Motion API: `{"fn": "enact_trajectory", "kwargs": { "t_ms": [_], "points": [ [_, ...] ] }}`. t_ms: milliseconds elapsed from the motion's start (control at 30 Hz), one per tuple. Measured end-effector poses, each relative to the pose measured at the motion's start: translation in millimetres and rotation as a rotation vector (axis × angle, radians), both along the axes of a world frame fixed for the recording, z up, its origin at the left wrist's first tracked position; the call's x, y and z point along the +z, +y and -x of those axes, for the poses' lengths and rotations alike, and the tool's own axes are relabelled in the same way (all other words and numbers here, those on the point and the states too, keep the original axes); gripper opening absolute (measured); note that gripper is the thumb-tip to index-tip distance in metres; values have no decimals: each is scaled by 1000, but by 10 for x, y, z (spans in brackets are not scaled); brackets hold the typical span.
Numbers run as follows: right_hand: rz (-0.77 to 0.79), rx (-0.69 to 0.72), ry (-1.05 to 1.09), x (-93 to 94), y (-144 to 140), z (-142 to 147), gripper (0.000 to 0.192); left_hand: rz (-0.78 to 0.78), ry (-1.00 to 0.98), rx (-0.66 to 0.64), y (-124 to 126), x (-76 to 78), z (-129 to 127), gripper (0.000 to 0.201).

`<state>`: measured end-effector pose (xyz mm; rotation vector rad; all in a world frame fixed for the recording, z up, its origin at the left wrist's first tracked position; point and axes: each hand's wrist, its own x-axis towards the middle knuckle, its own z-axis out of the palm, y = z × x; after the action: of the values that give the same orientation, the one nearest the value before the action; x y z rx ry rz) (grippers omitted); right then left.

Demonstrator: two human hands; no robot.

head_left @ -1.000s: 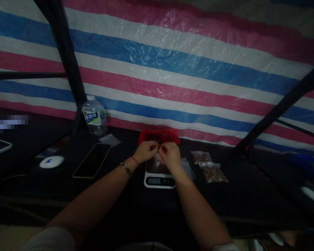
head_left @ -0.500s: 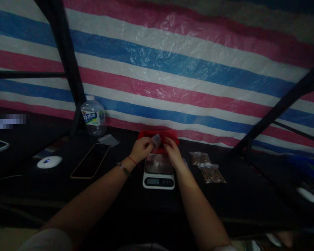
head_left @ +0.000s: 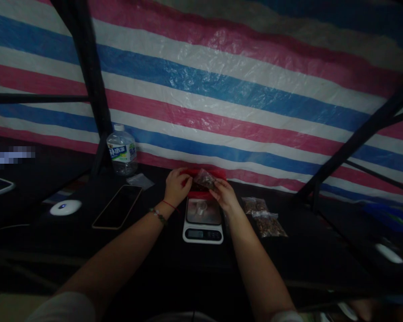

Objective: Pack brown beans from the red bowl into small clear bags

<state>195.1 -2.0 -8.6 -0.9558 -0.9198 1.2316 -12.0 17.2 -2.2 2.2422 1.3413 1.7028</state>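
Observation:
My right hand (head_left: 223,194) holds a small clear plastic bag (head_left: 204,179) with brown pieces in it, raised over a red container (head_left: 201,193) at the back of the dark table. My left hand (head_left: 176,186) is at the container's left rim, fingers curled toward the bag; whether it grips anything is unclear. In front of both hands sits a white kitchen scale (head_left: 203,220) with a small pale item on its platform.
Two filled clear bags (head_left: 263,218) lie right of the scale. A phone (head_left: 117,206), a white round device (head_left: 66,207), a water bottle (head_left: 122,150) and an empty clear bag (head_left: 140,180) are to the left. A striped tarp (head_left: 221,89) hangs behind.
Both hands moved away from the scale toward the red container. The small bag, earlier pinched between both hands, is now lifted in the right hand over the container.

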Motion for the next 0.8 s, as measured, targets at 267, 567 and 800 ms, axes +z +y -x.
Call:
{"fn": "enact_trajectory", "kwargs": {
  "t_ms": [267,567,800],
  "points": [
    [-226,-355,-1145,238,328,-189,24,251,34,19,204,-207,31,28],
    [-414,-363,-1419,376,343,-46,22,172,62,-138,177,-217,-34,54],
    [-346,-394,-1424,403,334,-23,22,175,51,-164,154,-222,-44,52]
  ]
}}
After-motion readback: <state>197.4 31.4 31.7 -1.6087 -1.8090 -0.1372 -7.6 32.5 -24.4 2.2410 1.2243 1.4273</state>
